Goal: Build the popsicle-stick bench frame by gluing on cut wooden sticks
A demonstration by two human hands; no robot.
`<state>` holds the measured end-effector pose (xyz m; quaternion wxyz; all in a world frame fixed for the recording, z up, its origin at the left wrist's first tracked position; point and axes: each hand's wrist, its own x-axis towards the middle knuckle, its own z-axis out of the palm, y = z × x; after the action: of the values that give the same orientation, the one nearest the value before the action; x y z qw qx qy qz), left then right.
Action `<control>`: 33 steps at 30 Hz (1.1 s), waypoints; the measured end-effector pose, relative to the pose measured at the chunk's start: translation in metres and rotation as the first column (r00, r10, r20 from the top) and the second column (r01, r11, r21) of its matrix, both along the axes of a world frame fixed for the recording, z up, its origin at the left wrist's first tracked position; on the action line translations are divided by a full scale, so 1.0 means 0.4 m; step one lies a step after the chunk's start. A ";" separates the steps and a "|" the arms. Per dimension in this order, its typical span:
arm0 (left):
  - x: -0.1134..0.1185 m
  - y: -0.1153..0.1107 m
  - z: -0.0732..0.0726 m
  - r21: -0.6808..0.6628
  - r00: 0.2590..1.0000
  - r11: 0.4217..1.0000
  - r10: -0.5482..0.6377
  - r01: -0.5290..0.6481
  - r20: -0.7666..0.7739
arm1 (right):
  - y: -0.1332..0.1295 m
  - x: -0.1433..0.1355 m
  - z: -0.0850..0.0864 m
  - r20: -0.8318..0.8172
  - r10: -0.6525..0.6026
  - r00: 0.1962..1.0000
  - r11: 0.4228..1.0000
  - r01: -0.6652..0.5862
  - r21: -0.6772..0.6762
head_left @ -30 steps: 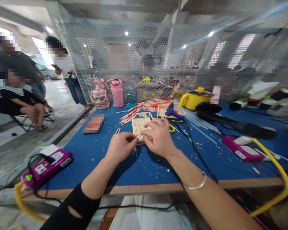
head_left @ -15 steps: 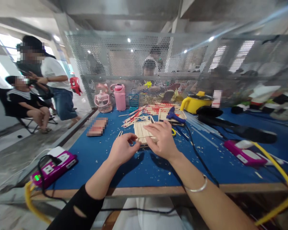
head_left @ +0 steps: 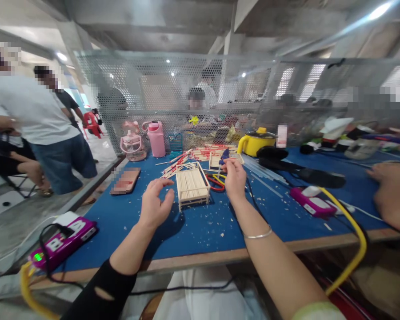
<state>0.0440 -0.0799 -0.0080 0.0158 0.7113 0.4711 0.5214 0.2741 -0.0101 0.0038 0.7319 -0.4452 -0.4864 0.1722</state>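
Blue table (head_left: 200, 235), two hands (head_left: 195, 193), one stick frame (head_left: 193, 184)

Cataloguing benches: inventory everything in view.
Stick frames: two, pale, centre
Loose sticks: many, pale and red, back
Glue gun: one, blue, right hand
Scissors: unclear, red and yellow, centre
Rods: several, clear, right
Bottles: two, pink, back
Basket: one, teal, back
Phone: one, pink, left
Pot: one, yellow, back
Power strips: two, purple, sides
Clutter, chairs, cables: uncounted, mixed, around
Table: one, blue, foreground
Mesh: one, grey, behind
People: several, mixed, around
Hands: two, bare, centre
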 end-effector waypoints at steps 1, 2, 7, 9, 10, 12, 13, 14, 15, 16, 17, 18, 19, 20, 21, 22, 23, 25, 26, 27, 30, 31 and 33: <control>0.006 0.000 0.004 0.090 0.999 0.996 0.010 -0.007 -0.040 | 0.003 -0.001 -0.004 -0.014 0.004 1.000 1.000 -0.004 -0.004; 0.013 0.002 0.013 0.174 0.996 0.985 0.012 0.004 -0.093 | 0.006 -0.001 -0.009 -0.028 0.007 1.000 1.000 -0.007 -0.006; 0.074 0.027 0.096 0.312 0.923 0.930 -0.064 0.192 -0.379 | 0.018 -0.002 -0.025 -0.072 0.040 0.997 0.999 -0.041 -0.007; 0.105 0.033 0.118 0.258 0.885 0.943 -0.070 0.209 -0.460 | 0.019 -0.001 -0.025 -0.072 0.065 0.995 0.998 -0.066 -0.005; 0.120 0.032 0.120 0.222 0.861 0.954 -0.064 0.201 -0.504 | 0.019 -0.001 -0.024 -0.075 0.073 0.995 0.997 -0.073 -0.004; 0.146 0.029 0.110 0.161 0.810 0.973 -0.041 0.166 -0.585 | 0.017 0.001 -0.021 -0.086 0.071 0.994 0.997 -0.071 0.002; 0.156 0.026 0.099 0.142 0.791 0.980 -0.026 0.142 -0.612 | 0.016 0.003 -0.018 -0.091 0.066 0.994 0.998 -0.066 0.005; 0.163 0.025 0.087 0.134 0.776 0.984 -0.008 0.120 -0.630 | 0.015 0.004 -0.016 -0.095 0.061 0.994 0.998 -0.061 0.006; 0.168 0.025 0.075 0.135 0.766 0.985 0.008 0.103 -0.643 | 0.014 0.005 -0.014 -0.098 0.058 0.993 0.998 -0.058 0.006; 0.171 0.027 0.064 0.141 0.758 0.986 0.024 0.090 -0.652 | 0.012 0.005 -0.012 -0.099 0.056 0.994 0.998 -0.056 0.005; 0.172 0.029 0.055 0.151 0.752 0.985 0.041 0.078 -0.657 | 0.010 0.005 -0.010 -0.099 0.055 0.994 0.999 -0.054 0.004; 0.172 0.032 0.049 0.160 0.750 0.985 0.055 0.069 -0.659 | 0.009 0.005 -0.009 -0.099 0.054 0.994 0.999 -0.054 0.002; 0.172 0.033 0.044 0.166 0.749 0.984 0.064 0.063 -0.660 | 0.007 0.004 -0.007 -0.098 0.053 0.994 0.999 -0.053 0.001; 0.173 0.034 0.042 0.165 0.749 0.985 0.065 0.060 -0.660 | 0.005 0.003 -0.006 -0.097 0.053 0.994 0.999 -0.053 0.001; 0.174 0.033 0.042 0.158 0.749 0.986 0.059 0.061 -0.660 | 0.003 0.002 -0.004 -0.095 0.053 0.994 0.999 -0.053 0.001; 0.176 0.032 0.043 0.147 0.751 0.987 0.046 0.068 -0.659 | 0.002 0.001 -0.004 -0.093 0.054 0.994 0.999 -0.054 0.001; 0.177 0.030 0.046 0.137 0.755 0.988 0.031 0.078 -0.655 | 0.001 0.001 -0.003 -0.091 0.055 0.994 0.998 -0.055 0.001; 0.175 0.030 0.058 0.128 0.784 0.988 0.008 0.092 -0.621 | 0.000 0.000 -0.004 -0.085 0.056 0.995 0.998 -0.057 -0.002; 0.169 0.034 0.066 0.134 0.811 0.987 0.008 0.086 -0.585 | 0.000 -0.001 -0.005 -0.081 0.056 0.995 0.998 -0.057 -0.005; 0.160 0.042 0.075 0.143 0.845 0.987 0.020 0.067 -0.534 | 0.000 -0.001 -0.005 -0.078 0.056 0.995 0.998 -0.057 -0.010; 0.113 0.087 0.100 0.169 0.949 0.985 0.090 -0.039 -0.302 | -0.003 -0.003 -0.006 -0.066 0.057 0.996 0.998 -0.059 -0.027; 0.093 0.105 0.102 0.169 0.973 0.983 0.103 -0.068 -0.204 | -0.004 -0.004 -0.006 -0.061 0.058 0.996 0.998 -0.060 -0.032; 0.053 0.138 0.092 0.115 0.993 0.987 0.116 -0.114 -0.008 | -0.005 -0.005 -0.005 -0.051 0.063 0.997 0.997 -0.065 -0.039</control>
<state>0.0651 -0.0247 0.0289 -0.0584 0.6864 0.4809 0.5424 0.2721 -0.0122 0.0017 0.7288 -0.4397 -0.4783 0.2163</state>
